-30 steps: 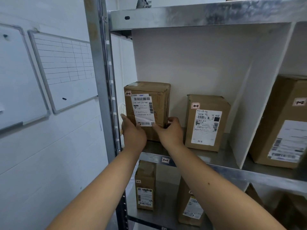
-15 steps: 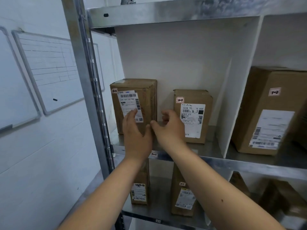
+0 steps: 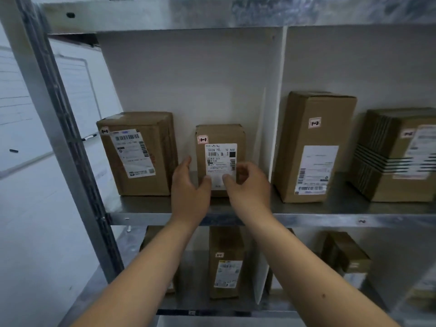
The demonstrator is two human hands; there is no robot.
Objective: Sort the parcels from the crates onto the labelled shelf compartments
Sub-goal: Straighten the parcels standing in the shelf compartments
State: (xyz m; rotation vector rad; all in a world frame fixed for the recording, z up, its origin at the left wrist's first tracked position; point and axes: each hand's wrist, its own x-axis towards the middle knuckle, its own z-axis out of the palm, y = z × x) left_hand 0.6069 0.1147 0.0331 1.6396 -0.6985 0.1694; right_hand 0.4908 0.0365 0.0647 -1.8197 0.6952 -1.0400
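Note:
Two brown parcels tagged 1-1 stand upright in the left compartment of the metal shelf [image 3: 306, 219]. The larger parcel [image 3: 162, 149] is at the left, free of my hands. My hands are at the lower part of the small parcel [image 3: 219, 134] in the middle. My left hand [image 3: 188, 187] has its thumb on the front face and straight fingers beside the left edge. The fingers of my right hand [image 3: 250, 187] curl at the right edge, with its thumb on the label.
A white divider [image 3: 276, 114] closes the compartment on the right. Beyond it stand a tall parcel tagged 1-2 [image 3: 313, 109] and a striped parcel [image 3: 382, 161]. More parcels [image 3: 225, 241] sit on the shelf below. A steel upright [image 3: 59, 138] and a whiteboard [image 3: 14, 114] are at the left.
Both hands let go of the larger left parcel, which now stands on the shelf, and moved right to the small middle parcel. My view has shifted right.

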